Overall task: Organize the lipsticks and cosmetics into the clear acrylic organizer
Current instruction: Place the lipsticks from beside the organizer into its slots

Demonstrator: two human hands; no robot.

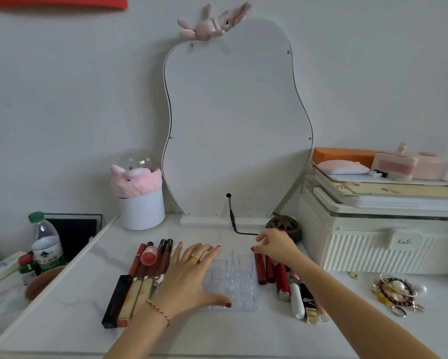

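The clear acrylic organizer (239,281) lies in the middle of the white tabletop, its cells empty. My left hand (189,278) rests flat on its left part, fingers spread, thumb along its front edge. Left of it several lip gloss tubes (140,278) lie side by side, dark red and beige. On the organizer's right is a row of red lipstick tubes (261,269), with a white tube (296,300) and a black-and-gold lipstick (309,304) nearer me. My right hand (277,247) hovers over the far ends of the red tubes, fingertips touching one; any grip is hidden.
A wavy mirror (236,125) leans on the wall behind, its black cable (234,224) trailing onto the table. A white pot with a pink plush (141,203) stands back left, a brown burner (286,226) back right, a white storage box (383,242) and jewellery (395,291) at right, a water bottle (47,244) at left.
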